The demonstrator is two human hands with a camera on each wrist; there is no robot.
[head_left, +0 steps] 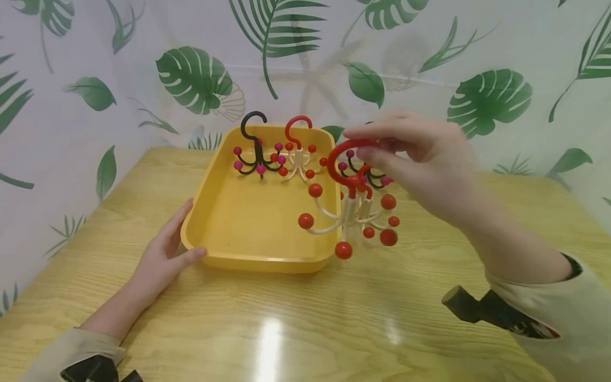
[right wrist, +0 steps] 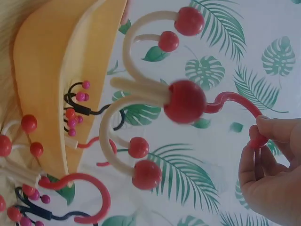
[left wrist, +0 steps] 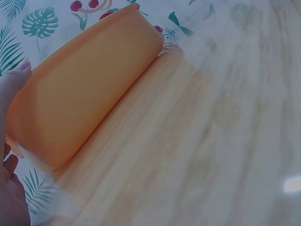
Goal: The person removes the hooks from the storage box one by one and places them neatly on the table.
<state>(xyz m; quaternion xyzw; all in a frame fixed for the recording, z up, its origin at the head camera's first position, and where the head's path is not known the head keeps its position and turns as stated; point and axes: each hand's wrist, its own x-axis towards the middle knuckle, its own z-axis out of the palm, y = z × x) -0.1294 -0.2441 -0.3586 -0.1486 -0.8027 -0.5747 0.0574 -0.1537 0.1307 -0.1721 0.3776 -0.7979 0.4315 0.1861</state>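
Note:
My right hand (head_left: 425, 164) pinches the red hook of a white multi-arm hook hanger (head_left: 350, 212) with red ball tips. The hanger dangles above the table by the right side of a yellow tray (head_left: 260, 260); in the right wrist view its ball-tipped arms (right wrist: 187, 101) point away from the hand (right wrist: 273, 165). My left hand (head_left: 159, 260) grips the tray's near left corner, thumb at the rim. Inside the tray, toward the back, stand a black hook hanger (head_left: 258, 154) with pink balls and a red-hooked white one (head_left: 299, 162).
Right of the tray, partly hidden behind the held hanger, are another red-hooked white hanger (right wrist: 21, 173) and a black one (right wrist: 37, 209) with pink balls. All stand on a wood-grain table (head_left: 229, 329) against a leaf-patterned backdrop (head_left: 305, 69).

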